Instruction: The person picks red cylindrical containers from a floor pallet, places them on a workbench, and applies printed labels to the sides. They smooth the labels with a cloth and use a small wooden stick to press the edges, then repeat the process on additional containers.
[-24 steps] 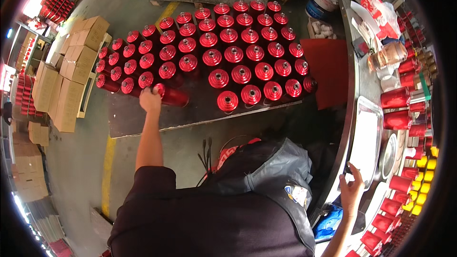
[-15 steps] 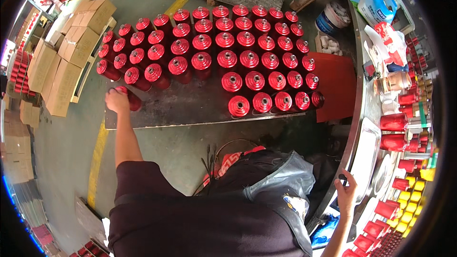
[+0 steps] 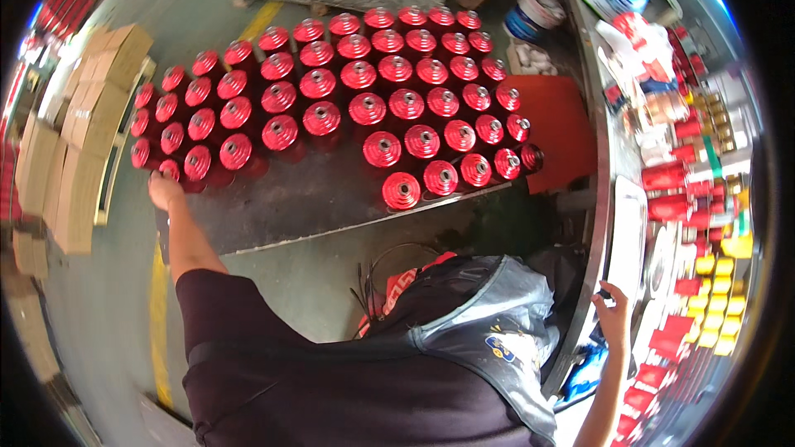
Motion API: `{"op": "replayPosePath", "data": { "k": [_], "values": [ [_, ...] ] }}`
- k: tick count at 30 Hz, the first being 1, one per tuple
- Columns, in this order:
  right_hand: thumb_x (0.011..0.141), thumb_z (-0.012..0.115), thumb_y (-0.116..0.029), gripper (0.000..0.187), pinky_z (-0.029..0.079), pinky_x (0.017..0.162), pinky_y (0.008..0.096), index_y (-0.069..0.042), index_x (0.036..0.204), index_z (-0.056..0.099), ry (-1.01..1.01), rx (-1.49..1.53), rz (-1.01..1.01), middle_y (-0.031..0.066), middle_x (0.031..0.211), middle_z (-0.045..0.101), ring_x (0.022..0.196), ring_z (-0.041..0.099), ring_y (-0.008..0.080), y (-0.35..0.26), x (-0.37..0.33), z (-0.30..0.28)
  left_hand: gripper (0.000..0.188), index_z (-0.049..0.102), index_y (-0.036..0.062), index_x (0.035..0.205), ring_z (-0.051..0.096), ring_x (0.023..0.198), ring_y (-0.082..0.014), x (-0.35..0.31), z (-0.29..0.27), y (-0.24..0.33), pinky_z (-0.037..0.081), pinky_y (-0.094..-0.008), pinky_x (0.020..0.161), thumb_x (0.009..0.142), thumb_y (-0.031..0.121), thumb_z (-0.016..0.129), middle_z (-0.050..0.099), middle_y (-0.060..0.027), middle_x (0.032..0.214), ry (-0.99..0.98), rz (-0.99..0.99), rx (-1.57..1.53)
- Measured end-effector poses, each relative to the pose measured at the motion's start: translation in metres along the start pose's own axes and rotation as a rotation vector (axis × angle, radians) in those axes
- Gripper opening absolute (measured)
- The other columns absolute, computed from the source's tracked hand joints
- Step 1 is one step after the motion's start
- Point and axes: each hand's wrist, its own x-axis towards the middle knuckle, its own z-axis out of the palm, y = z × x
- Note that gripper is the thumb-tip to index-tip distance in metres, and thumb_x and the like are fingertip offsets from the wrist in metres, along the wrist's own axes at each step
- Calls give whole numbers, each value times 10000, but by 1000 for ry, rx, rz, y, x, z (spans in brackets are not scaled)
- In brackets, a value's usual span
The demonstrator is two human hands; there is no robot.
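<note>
At the left end of the dark board [image 3: 273, 199], my left hand [image 3: 166, 191] is closed around a red cylinder [image 3: 170, 169] with a stepped, glossy top. That cylinder stands at the near-left corner of several rows of the same kind, such as a red cylinder [image 3: 281, 132] in the front row, many with a metal-rimmed hole or stud at the centre. Over the edge of the bench on the right, my right hand [image 3: 614, 311] pinches a small black piece [image 3: 605, 294]; its kind is too small to tell.
Cardboard boxes [image 3: 91, 149] are stacked on a pallet at the left. A red sheet [image 3: 551, 128] lies at the board's right end, near a white-and-blue bucket [image 3: 534, 15]. The bench [image 3: 590, 199] at the right carries bags and a white tray [image 3: 627, 232]; red and yellow parts stand beyond it.
My left hand has brought its red cylinder against the left end of the rows. The view has shifted and turned slightly. My right hand still pinches the black piece.
</note>
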Motion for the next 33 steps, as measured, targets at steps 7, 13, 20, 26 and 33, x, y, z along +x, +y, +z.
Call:
{"op": "replayPosePath", "data": {
  "k": [7, 13, 20, 26, 33],
  "values": [
    [805, 813, -116, 332, 521, 844, 336, -31, 1111, 716, 88, 188, -10, 92, 1017, 709, 952, 654, 210, 31, -22, 13, 468, 657, 30, 1118, 687, 1026, -401, 74, 2, -36, 539, -529, 879, 934, 454, 588, 699, -226, 1129, 142, 153, 53],
    [852, 765, -152, 338, 392, 557, 224, -64, 1175, 715, 192, 324, 86, 46, 1045, 712, 634, 475, 55, -5, -64, -30, 419, 626, -65, 974, 659, 870, -438, -29, -42, 206, 521, -516, 790, 868, 337, 684, 682, -244, 964, 337, 238, -305],
    [847, 777, -239, 395, 423, 585, 255, -54, 1188, 700, 394, 544, 168, 31, 909, 655, 659, 508, 80, 47, -109, -43, 359, 625, -56, 1159, 598, 926, -161, -366, -212, 590, 498, -327, 864, 922, 199, 713, 646, -100, 1041, -559, 898, -1333],
    [809, 768, -92, 387, 415, 549, 233, -27, 1186, 706, 576, 663, 400, 76, 932, 705, 615, 525, 80, 88, -166, -27, 532, 540, -46, 1107, 589, 1048, -459, -698, -324, 718, 473, -497, 898, 844, 358, 765, 589, -306, 1117, -825, 1769, -1447],
    [827, 714, -34, 364, 387, 558, 194, 34, 1184, 689, 893, 911, 702, 83, 942, 711, 675, 554, 52, 164, -228, 40, 759, 596, -38, 1149, 565, 1160, -476, -850, -303, 902, 457, -526, 962, 768, 603, 738, 557, -337, 1277, -617, 1275, -1111]
  ]
}}
